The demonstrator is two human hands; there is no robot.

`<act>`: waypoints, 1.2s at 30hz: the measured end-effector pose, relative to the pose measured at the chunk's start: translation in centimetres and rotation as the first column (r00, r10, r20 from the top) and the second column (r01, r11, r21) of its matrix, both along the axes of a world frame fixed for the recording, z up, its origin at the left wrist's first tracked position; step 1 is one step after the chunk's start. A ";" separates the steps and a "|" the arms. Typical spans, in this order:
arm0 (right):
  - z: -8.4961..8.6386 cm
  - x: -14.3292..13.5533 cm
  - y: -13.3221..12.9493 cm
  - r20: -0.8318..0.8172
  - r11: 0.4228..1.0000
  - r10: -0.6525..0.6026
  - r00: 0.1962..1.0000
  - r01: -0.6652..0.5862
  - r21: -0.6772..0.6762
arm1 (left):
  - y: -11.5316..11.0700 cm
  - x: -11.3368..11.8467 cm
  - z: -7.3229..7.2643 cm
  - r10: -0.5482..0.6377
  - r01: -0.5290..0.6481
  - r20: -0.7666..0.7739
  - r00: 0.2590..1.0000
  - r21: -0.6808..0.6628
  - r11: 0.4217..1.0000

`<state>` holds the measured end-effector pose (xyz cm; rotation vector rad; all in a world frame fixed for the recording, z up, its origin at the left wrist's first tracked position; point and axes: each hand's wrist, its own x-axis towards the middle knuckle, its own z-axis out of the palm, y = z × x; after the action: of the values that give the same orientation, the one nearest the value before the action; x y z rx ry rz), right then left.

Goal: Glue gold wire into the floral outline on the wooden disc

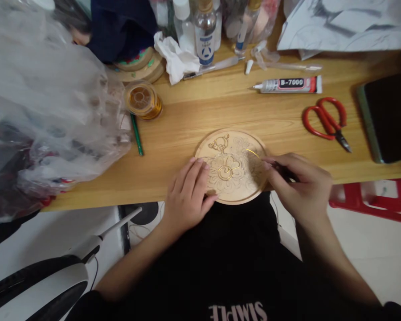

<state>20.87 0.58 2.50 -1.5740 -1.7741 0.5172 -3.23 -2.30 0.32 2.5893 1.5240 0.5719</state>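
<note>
A round wooden board with a raised rim lies at the table's front edge and juts slightly past it. Its face bears a drawn flower pattern, partly outlined in gold wire, with a spiral at the flower's centre. My left hand rests on the board's left side, fingers stretched out flat and thumb apart near the lower rim. At the right rim, my right hand is closed in a pinch at the end of a short curved gold wire. Something dark and slim shows within that hand; its kind is unclear.
Red-handled cutters, a glue tube and a phone lie to the right. A wire spool, a green pencil and plastic bags sit left. Bottles and crumpled tissue stand behind.
</note>
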 end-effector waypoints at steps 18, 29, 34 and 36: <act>0.0 0.9 2.0 0.091 0.946 0.325 0.941 -0.326 -0.006 | 2.3 0.1 0.4 -0.213 0.214 0.075 0.974 -0.004 0.977; 0.0 1.3 4.9 0.099 0.867 0.498 0.862 -0.496 -0.045 | 2.3 0.5 0.1 -0.193 0.191 0.049 0.980 0.051 0.980; 0.2 1.8 6.4 0.073 0.818 0.576 0.814 -0.573 -0.058 | 2.3 0.4 0.2 -0.209 0.207 0.032 0.977 0.074 0.976; 0.4 1.9 7.0 0.048 0.802 0.597 0.801 -0.593 -0.073 | 2.4 0.4 0.2 -0.211 0.208 0.029 0.977 0.077 0.975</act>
<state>22.79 7.53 2.86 -1.0406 -2.3302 0.8170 -2.79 0.05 0.52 2.7319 1.2198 0.6593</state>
